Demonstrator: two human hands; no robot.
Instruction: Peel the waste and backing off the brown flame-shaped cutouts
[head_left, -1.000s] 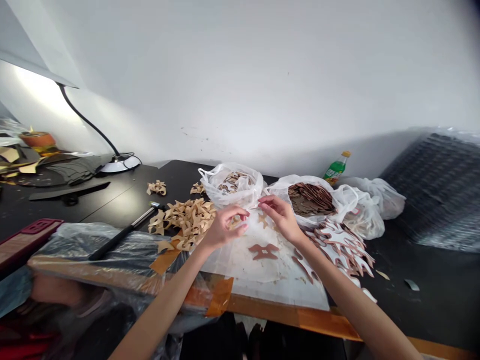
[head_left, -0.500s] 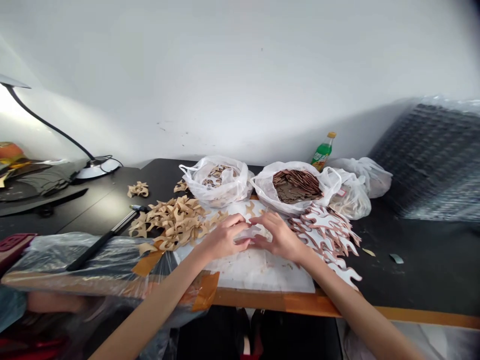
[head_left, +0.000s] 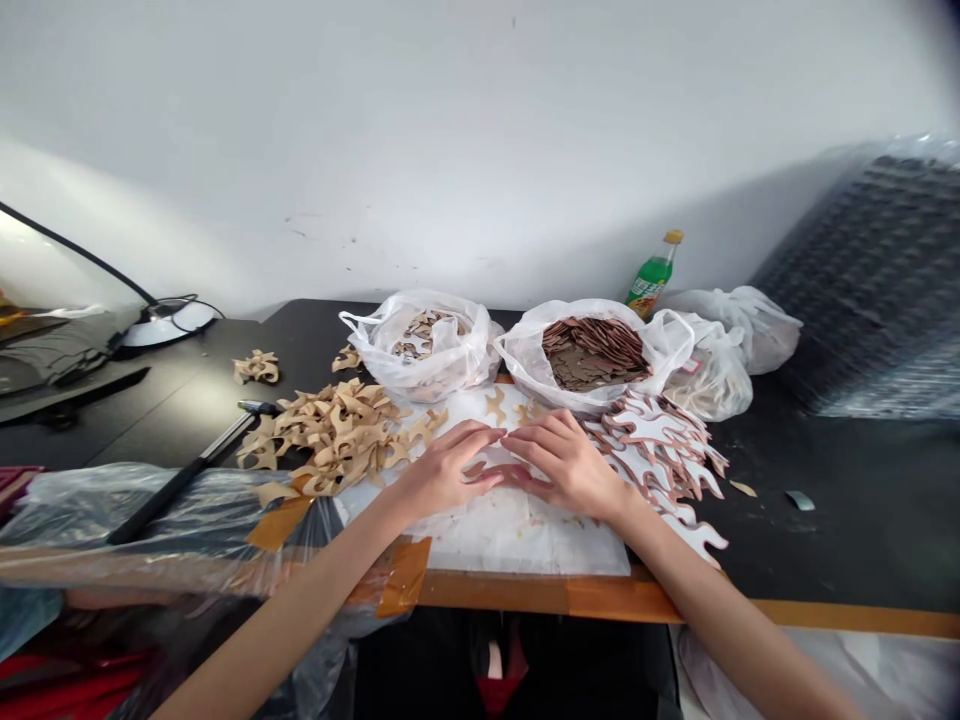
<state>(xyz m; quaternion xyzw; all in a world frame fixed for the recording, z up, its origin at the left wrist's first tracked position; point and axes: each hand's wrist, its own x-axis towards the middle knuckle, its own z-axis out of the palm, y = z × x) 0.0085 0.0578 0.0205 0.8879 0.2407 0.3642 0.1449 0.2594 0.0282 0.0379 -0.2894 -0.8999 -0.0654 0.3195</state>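
Over a white sheet (head_left: pixel 517 545) my left hand (head_left: pixel 448 470) and my right hand (head_left: pixel 566 465) face each other with their fingertips nearly meeting. Both hands are closed around the edges of a small white curvy cut-out piece (head_left: pixel 491 457), mostly hidden by the fingers. To the left of my left hand lies a heap of tan curved paper scraps (head_left: pixel 341 425). Beside my right wrist is a pile of white curvy pieces with brown edges (head_left: pixel 656 440). A few tan scraps (head_left: pixel 495 403) lie on the sheet beyond my fingers.
Behind the hands stand a plastic bag of small pieces (head_left: pixel 431 375) and another bag of brown pieces (head_left: pixel 525 370). A green bottle (head_left: pixel 649 278), knotted bags (head_left: pixel 712 380) and a wrapped black stack (head_left: pixel 877 290) are right. A black-handled hammer (head_left: pixel 180 480) and lamp base (head_left: pixel 169 322) are left.
The view has shifted slightly, with the left-side things moving left in the picture. Both hands stay together at the piece, and their fingers have shifted a little around it.
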